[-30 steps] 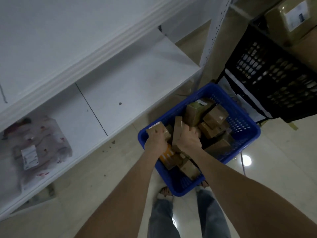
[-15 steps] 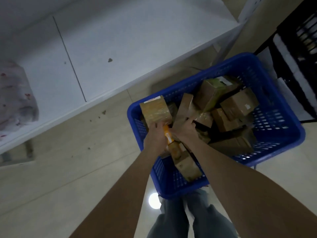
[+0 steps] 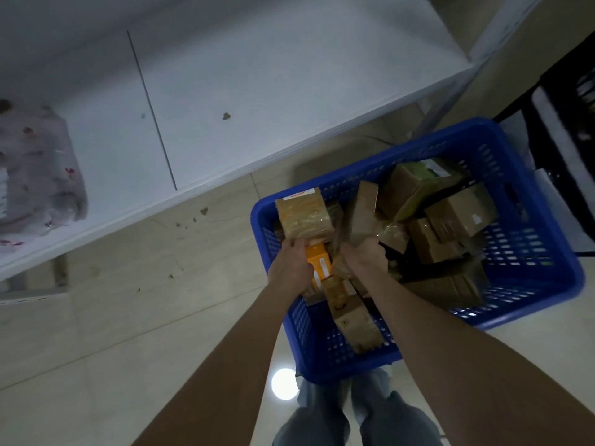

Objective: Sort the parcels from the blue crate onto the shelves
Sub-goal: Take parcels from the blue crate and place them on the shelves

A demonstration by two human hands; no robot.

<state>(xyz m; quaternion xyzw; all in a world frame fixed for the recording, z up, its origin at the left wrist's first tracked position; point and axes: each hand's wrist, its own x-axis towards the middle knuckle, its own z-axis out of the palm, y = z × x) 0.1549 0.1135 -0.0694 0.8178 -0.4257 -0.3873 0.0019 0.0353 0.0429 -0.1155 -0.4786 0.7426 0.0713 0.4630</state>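
The fingers (image 3: 293, 245) of the left hand (image 3: 291, 267) are curled round the near end of a taped parcel (image 3: 304, 217), and those of the right hand (image 3: 363, 260) are clamped on the near end of a flat brown parcel (image 3: 363, 214) just beside it. Both parcels stand inside the blue crate (image 3: 418, 143), long axes running away from the hands, the taped one's label end farthest out. The shelf (image 3: 225, 75) lies ahead and to the left (a bagged bundle (image 3: 35, 169) already sits there), so the left hand looks the nearer one to it
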